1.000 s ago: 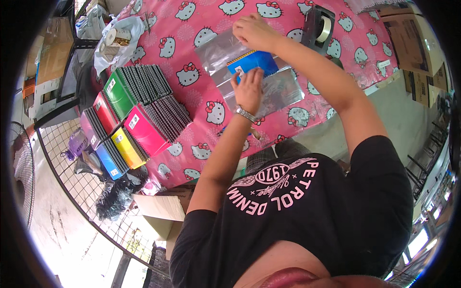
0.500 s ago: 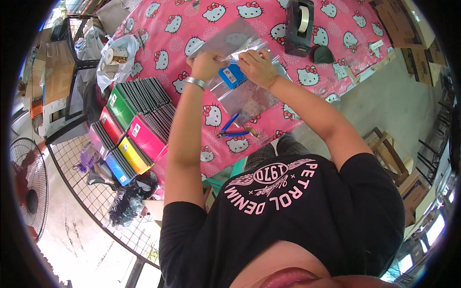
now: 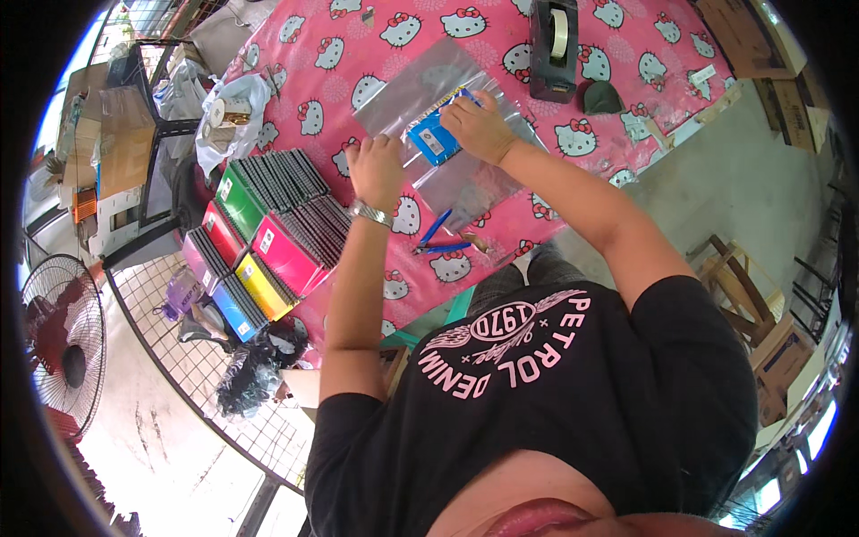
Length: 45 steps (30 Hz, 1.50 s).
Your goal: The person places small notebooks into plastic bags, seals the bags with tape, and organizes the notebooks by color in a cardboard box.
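A small blue spiral notebook [image 3: 431, 140] lies at a slant on the pink table, with clear plastic bags [image 3: 447, 191] around and beneath it. I cannot make out whether it is fully inside one. My right hand [image 3: 480, 128] has its curled fingers on the notebook's right end, by the spiral binding. Just left of the plastic is my left hand [image 3: 376, 168], fingers loosely bent and a little apart, with nothing visible in them. Blue-handled cutters [image 3: 442, 240] lie open on the cloth, nearer to me.
Several stacks of coloured spiral notebooks [image 3: 268, 237] stand at the left. A black tape dispenser [image 3: 554, 76] sits at the far side beside a dark rounded object [image 3: 601, 98]. A white plastic bag [image 3: 234, 121] holds rolls. Farther left is a fan [image 3: 70, 345]; cardboard boxes [image 3: 747, 36] stand right.
My left hand has come off the plastic and moved down toward me. My right hand stays at the notebook, now uncovering more of its blue cover and binding. The view has shifted slightly.
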{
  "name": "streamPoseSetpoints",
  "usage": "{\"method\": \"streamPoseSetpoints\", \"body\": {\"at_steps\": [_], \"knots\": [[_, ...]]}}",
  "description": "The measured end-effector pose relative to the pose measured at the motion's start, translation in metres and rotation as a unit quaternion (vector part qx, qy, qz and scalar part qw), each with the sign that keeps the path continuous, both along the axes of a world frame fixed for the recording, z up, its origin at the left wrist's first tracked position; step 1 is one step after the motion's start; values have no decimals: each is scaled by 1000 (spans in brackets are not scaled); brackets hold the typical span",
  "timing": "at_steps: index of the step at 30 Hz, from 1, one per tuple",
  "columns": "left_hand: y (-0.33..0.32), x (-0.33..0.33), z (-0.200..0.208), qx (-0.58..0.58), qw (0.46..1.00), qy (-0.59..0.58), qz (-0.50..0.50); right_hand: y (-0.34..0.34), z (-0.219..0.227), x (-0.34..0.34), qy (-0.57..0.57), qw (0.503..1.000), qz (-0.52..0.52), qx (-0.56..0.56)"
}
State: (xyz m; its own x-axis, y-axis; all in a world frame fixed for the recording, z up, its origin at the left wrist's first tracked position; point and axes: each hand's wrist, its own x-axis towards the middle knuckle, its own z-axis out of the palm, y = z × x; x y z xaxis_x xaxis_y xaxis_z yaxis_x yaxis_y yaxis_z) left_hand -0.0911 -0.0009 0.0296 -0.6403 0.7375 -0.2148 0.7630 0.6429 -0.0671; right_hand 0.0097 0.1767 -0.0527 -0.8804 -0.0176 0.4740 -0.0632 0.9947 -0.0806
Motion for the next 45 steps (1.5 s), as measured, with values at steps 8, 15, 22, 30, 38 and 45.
{"method": "streamPoseSetpoints", "body": {"at_steps": [8,15,22,30,38,45], "knots": [[58,33,-40,225,974,11,28,1,20,8,-8,996,2,-90],[67,28,-50,216,976,4,20,-33,21,78,-125,986,-16,-108],[74,18,-36,127,992,3,18,-38,31,49,-235,969,25,-71],[70,22,-41,95,994,-24,39,-16,45,38,-218,962,51,-157],[78,43,-53,87,995,52,21,115,18,77,88,715,-384,-577],[62,56,-47,57,997,21,-42,99,27,87,151,569,-239,-772]]}}
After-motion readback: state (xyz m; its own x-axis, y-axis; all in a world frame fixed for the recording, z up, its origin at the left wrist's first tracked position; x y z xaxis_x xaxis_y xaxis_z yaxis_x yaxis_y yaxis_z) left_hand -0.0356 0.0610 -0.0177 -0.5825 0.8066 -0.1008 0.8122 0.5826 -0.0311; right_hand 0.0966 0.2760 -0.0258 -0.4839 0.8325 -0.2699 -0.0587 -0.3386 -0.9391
